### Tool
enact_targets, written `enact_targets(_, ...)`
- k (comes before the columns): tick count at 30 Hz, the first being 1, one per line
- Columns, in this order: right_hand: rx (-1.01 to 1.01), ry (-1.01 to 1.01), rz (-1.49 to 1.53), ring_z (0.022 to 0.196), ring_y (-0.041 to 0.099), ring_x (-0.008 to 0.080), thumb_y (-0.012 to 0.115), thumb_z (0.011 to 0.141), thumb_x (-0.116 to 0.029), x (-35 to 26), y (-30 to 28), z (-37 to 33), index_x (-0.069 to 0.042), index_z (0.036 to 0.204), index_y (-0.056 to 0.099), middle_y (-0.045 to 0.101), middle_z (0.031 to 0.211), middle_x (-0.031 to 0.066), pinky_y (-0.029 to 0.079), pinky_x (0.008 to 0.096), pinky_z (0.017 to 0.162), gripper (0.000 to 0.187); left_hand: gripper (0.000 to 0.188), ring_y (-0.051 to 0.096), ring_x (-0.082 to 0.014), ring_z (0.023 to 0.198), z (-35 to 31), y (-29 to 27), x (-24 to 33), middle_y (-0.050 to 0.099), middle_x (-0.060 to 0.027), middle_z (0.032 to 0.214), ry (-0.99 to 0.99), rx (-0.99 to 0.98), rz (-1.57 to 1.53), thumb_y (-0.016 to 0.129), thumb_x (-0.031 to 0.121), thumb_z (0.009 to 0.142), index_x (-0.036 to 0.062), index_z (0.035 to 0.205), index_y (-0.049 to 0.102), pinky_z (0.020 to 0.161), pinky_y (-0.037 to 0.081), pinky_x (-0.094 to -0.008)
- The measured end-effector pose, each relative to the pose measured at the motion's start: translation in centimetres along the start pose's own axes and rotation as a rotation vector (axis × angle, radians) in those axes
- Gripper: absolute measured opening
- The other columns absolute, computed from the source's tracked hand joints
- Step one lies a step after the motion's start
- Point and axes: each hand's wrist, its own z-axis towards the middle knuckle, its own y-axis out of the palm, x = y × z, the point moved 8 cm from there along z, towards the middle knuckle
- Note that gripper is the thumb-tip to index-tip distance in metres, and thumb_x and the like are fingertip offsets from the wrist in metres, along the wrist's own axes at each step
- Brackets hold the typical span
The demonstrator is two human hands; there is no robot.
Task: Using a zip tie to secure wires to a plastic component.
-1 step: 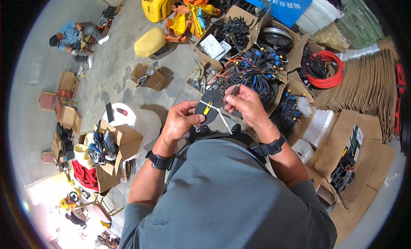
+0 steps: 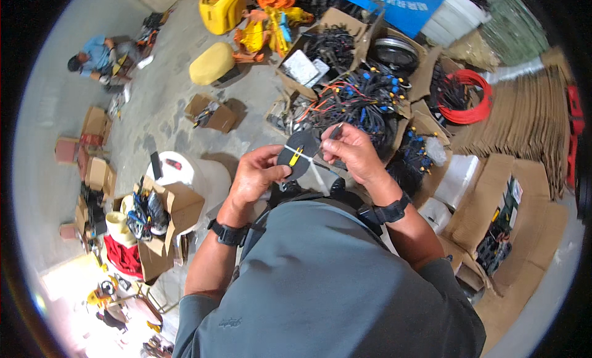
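My left hand (image 2: 254, 173) pinches the left edge of a flat, round black roll (image 2: 302, 141), which looks like coiled strap, with the thumb over its face. A yellow strip (image 2: 296, 157) lies across the middle of the roll. A white cable tie (image 2: 318, 173) crosses the roll, and its long tail hangs down on the right. At the roll's right side my right hand (image 2: 354, 153) is closed, with a short dark piece (image 2: 336, 132) between thumb and fingers. Whether that piece joins the roll cannot be made out.
Ahead stand cartons of black cables (image 2: 333, 47) and a tangle of wiring (image 2: 364, 102). To the right are stacked cardboard sheets (image 2: 524, 127) and a red hose coil (image 2: 465, 96). A white drum (image 2: 206, 179) stands left. Far left, a person in blue (image 2: 95, 55) sits low.
The whole view has shifted slightly. Both hands keep their hold on the roll and the dark piece, and the white tail hangs a little further left.
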Motion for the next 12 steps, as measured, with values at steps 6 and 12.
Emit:
enact_targets(6, 0.069, -0.083, -0.054, 0.055, 0.052, 0.0058, 0.068, 0.083, -0.013, -1.1, -4.7, -2.5, -0.006, 0.087, 0.061, 0.058, 0.066, -0.0022, 0.042, 0.0208, 0.051, 0.010, 0.037, 0.064, -0.0155, 0.072, -0.5, -6.3, -2.8, 0.068, -0.0101, 0.091, -0.111, 0.311, 0.163, 0.063, 0.009, 0.085, -0.0028, 0.119, 0.056, 0.065, 0.050, -0.0267)
enact_targets(12, 0.460, 0.205, -0.518, 0.061, 0.056, 0.0098, 0.068, 0.082, -0.016, 7.8, -21.3, -6.1, -0.007, 0.093, 0.065, 0.062, 0.074, 0.0020, 0.046, 0.0225, 0.054, 0.014, 0.033, 0.063, -0.0187, 0.066, -2.4, -16.2, -12.9, 0.066, -0.0095, 0.080, -0.393, 0.383, 0.312, 0.066, 0.012, 0.082, -0.0026, 0.110, 0.060, 0.059, 0.050, -0.0247)
